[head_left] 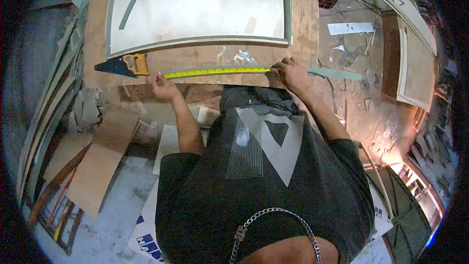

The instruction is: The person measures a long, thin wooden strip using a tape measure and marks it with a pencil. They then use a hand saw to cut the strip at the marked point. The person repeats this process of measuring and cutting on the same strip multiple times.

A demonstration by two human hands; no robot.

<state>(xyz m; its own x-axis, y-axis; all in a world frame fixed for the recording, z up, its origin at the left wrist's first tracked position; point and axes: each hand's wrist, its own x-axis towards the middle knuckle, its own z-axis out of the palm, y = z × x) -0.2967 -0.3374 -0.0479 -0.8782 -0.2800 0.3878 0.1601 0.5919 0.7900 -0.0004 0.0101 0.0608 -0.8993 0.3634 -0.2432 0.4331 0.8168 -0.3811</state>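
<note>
A yellow measuring tape blade (217,72) is stretched along the near edge of the wooden work table (195,51), against a thin grey-green strip (337,74). The left end of the blade is pinched in the closed fingers of my left hand (165,88). At the other end my right hand (293,76) is closed around the tape and lies over the strip, whose end sticks out to the right beyond the table. Any tape case is hidden by that hand. Just left of my left hand rests a handsaw (121,65) with a yellow-orange handle and dark blade.
Behind the tape lies a large white panel (200,7) with grey-green edging; a loose curved strip (134,1) rests on it. Long strips lean at the left beside brown boards (105,159). Boards (415,63) and scraps fill the right side.
</note>
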